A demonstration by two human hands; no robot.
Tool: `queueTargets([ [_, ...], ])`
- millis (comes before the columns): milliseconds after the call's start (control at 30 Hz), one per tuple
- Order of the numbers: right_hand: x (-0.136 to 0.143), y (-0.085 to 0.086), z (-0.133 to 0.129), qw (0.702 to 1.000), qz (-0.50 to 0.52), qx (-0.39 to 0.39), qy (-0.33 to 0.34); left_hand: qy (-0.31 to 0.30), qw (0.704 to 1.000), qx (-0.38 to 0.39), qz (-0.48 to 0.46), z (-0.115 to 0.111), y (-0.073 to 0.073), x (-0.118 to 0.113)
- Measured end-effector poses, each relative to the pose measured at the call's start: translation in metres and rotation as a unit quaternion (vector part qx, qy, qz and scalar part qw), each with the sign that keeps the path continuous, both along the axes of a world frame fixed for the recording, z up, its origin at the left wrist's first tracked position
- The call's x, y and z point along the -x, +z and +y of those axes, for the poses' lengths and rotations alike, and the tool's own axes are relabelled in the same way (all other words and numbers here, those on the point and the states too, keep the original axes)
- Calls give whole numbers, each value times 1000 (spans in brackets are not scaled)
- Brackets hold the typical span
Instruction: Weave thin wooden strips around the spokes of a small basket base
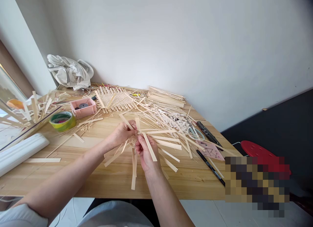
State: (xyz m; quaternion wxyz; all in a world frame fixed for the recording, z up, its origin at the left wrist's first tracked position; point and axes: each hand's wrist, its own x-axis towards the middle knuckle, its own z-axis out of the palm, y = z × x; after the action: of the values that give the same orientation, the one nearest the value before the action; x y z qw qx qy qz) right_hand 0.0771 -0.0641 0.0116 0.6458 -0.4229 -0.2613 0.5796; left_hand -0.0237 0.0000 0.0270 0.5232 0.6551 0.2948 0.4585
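With the hands as the centre of the dial, a spray of pale strips (pixel 134 173) stands over the near part of the wooden table (pixel 102 186), its flat ends fanning out toward two, three, four and six o'clock. The left hand (pixel 125 132) comes in from eight o'clock, thumb and fingers pinched on the spray near its crossing point. The right hand (pixel 148 152) comes up from five o'clock, its thumb and fingers also clamped there, with one strip lying across its back. The fingertips sit just beside each other; whether they touch is too small to tell.

A woven mat (pixel 117 100) lies at eleven o'clock, and a stack of thin strips (pixel 166 98) at one. A pink box (pixel 85 113) sits at ten with round dark items inside, a green-yellow tape roll (pixel 64 126) just beyond nine, and a crumpled white bag (pixel 70 72) farther off between ten and eleven. At three o'clock are pale-blue looped handles (pixel 195 133) and a dark cutter (pixel 207 133). Between three and four lies a flat pink tray (pixel 210 151), while a black pen (pixel 210 167) slants at four
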Motion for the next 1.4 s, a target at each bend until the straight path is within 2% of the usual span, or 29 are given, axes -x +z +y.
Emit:
queueTargets([
  [600,0,-2,4,999,20,16,-20,-9,1000,-9,-4,1,-5,1],
  [867,1,-4,4,999,36,16,-36,-7,1000,4,5,1,-9,0],
  [1133,3,-5,6,998,50,8,-44,-8,999,37,-10,-3,-7,-3],
  [1300,1,-6,9,997,51,27,-52,-16,997,78,-11,-4,-14,-5],
  [1400,0,-6,8,997,49,35,-43,-4,998,62,-7,-3,-16,-5],
])
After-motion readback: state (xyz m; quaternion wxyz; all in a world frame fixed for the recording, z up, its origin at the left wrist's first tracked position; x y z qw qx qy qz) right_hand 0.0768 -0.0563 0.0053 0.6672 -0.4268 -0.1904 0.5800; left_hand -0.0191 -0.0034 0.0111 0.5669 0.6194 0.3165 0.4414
